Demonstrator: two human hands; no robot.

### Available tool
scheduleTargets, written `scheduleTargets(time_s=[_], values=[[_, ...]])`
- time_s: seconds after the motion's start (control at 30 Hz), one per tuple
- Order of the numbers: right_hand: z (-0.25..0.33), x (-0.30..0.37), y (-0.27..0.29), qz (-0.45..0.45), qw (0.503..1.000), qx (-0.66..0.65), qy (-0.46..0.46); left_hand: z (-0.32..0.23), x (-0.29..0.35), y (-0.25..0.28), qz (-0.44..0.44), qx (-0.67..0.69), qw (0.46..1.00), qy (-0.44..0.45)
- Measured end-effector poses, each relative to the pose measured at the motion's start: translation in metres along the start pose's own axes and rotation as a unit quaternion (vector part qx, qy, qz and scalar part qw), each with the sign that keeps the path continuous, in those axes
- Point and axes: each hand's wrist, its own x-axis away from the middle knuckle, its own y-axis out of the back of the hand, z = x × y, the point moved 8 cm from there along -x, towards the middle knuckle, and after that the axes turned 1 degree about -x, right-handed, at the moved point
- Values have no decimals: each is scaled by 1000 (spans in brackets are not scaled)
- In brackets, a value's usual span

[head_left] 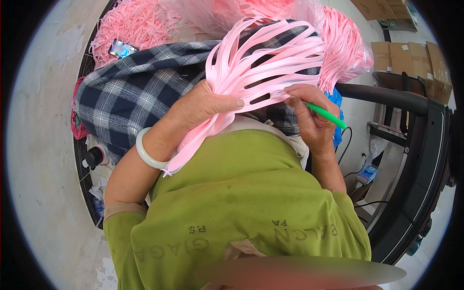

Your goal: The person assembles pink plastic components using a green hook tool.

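Observation:
My left hand (pixel 203 104) grips a thick bunch of pink flat straps (pixel 261 53) near its middle; the loops fan out upward and the loose ends hang down past my wrist, which wears a pale bangle (pixel 147 150). My right hand (pixel 309 113) holds a green pen-like tool (pixel 326 116) and its fingertips touch the straps at the right of the bunch. Beneath the straps a blue and white checked cloth (pixel 130 92) covers my lap.
A heap of loose pink straps (pixel 128 26) lies at the top left, with more in a clear bag (pixel 345 46) at the top right. A dark machine frame (pixel 415 159) stands at the right, cardboard boxes (pixel 411 60) behind it. A dark bottle (pixel 94 157) lies left.

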Motion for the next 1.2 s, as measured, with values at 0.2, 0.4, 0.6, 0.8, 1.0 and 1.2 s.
scheduleTargets(time_s=[0.2,0.4,0.6,0.8,1.0,1.2], values=[[-18,-15,100,-132,957,239,100,-8,6,-1,-22,13,1000,-3],[-62,-16,229,-299,870,387,54,-10,7,0,-21,-20,999,19],[-77,-49,279,-374,783,497,9,-7,6,-3,-10,-12,999,41],[-56,-135,222,-353,927,60,115,-13,3,-8,-6,-19,1000,13],[27,-174,-20,113,961,-238,83,-8,3,-2,-27,-21,999,22],[19,-180,-44,222,951,-213,12,-6,9,4,-29,16,999,42]])
